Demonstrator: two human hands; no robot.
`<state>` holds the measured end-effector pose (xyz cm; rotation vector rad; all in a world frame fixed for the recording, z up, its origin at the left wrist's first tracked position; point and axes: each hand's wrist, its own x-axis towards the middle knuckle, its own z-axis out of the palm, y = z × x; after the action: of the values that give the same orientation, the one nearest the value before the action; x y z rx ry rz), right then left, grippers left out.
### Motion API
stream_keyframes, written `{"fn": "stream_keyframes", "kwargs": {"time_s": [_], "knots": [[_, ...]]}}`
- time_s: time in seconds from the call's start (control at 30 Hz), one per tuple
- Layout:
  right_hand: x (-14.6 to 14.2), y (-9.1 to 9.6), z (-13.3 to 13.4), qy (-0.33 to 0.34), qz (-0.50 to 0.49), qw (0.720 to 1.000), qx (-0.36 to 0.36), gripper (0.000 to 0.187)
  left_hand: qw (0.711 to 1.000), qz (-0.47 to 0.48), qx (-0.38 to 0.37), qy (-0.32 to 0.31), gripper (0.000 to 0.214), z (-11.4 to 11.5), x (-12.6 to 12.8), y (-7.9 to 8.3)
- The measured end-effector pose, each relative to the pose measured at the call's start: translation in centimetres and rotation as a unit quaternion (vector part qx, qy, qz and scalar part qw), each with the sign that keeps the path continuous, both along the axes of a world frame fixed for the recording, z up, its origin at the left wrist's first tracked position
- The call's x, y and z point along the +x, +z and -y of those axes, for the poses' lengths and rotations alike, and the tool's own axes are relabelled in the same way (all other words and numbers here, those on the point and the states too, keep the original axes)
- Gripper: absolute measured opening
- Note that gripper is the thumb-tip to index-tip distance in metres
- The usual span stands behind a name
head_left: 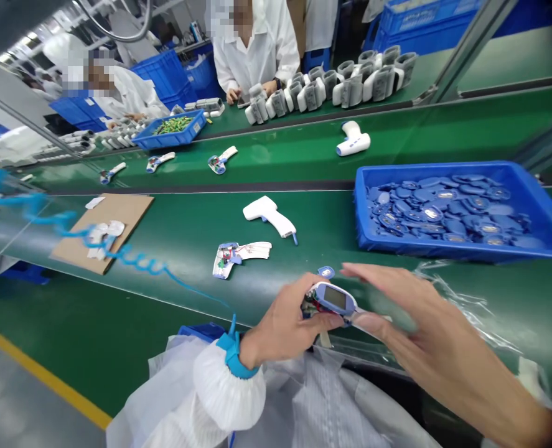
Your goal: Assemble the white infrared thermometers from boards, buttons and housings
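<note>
My left hand [287,323] is closed around a forehead thermometer [334,300] with a grey screen in a blue and white frame. Wires and circuit parts show at its left side. My right hand [411,311] has its fingers stretched out and apart, the thumb at the thermometer's right end. A small blue oval cover [325,272] lies on the bench just beyond the thermometer. Farther off are a closed white thermometer [271,214] and an opened thermometer half [241,256] with red wires. A blue wrist strap [233,356] circles my left wrist.
To the right stands a blue tray [448,250] of blue covers. Cardboard [130,214] lies left, crossed by a coiled blue cord [130,256]. Thermometer parts sit on the green conveyor [285,158]. Across it, co-workers in white stand near a blue bin [166,140] and rows of grey-white housings [350,90].
</note>
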<state>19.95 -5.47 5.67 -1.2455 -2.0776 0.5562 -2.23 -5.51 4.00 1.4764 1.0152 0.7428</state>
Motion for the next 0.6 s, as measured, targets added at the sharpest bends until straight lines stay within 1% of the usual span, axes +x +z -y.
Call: {"fn": "stream_keyframes", "kwargs": {"time_s": [0.07,0.13,0.17,0.23,0.3,0.37,0.43,0.5,0.53,0.6], "knots": [[0.4,-0.5,-0.4,-0.045,-0.021,0.998,-0.045,0.042,0.998,0.006,-0.047,0.032,0.03,-0.1,-1.2,0.3],[0.3,-1.2,-1.3,-0.079,-0.023,0.994,-0.072,0.043,0.994,0.001,-0.083,0.076,0.033,-0.2,-3.0,0.5],[-0.1,-1.5,-2.0,-0.093,-0.019,0.992,-0.078,0.044,0.99,-0.003,-0.099,0.1,0.037,-0.2,-4.1,0.6],[-1.9,-2.1,-3.9,-0.104,-0.003,0.991,-0.088,0.044,0.981,-0.002,-0.128,0.149,0.049,-0.3,-6.4,0.9],[-4.7,-2.6,-6.4,-0.089,0.038,0.99,-0.1,0.043,0.97,0.01,-0.146,0.195,0.065,-0.4,-8.4,1.1],[-7.9,-3.1,-9.1,-0.062,0.116,0.985,-0.115,0.049,0.955,0.014,-0.147,0.256,0.071,-0.6,-10.0,1.3],[-10.9,-3.5,-11.5,-0.046,0.192,0.973,-0.122,0.053,0.935,-0.004,-0.141,0.325,0.065,-0.7,-11.1,1.5],[-13.2,-3.8,-13.2,-0.037,0.233,0.964,-0.126,0.045,0.913,-0.019,-0.141,0.382,0.058,-1.1,-12.0,1.7],[-14.1,-3.9,-13.7,-0.032,0.24,0.962,-0.127,0.039,0.908,-0.016,-0.14,0.395,0.056,-1.4,-12.4,1.9],[-15.0,-3.8,-14.5,-0.012,0.253,0.959,-0.127,0.029,0.908,0.0,-0.135,0.396,0.054,-2.4,-13.3,2.2]]}}
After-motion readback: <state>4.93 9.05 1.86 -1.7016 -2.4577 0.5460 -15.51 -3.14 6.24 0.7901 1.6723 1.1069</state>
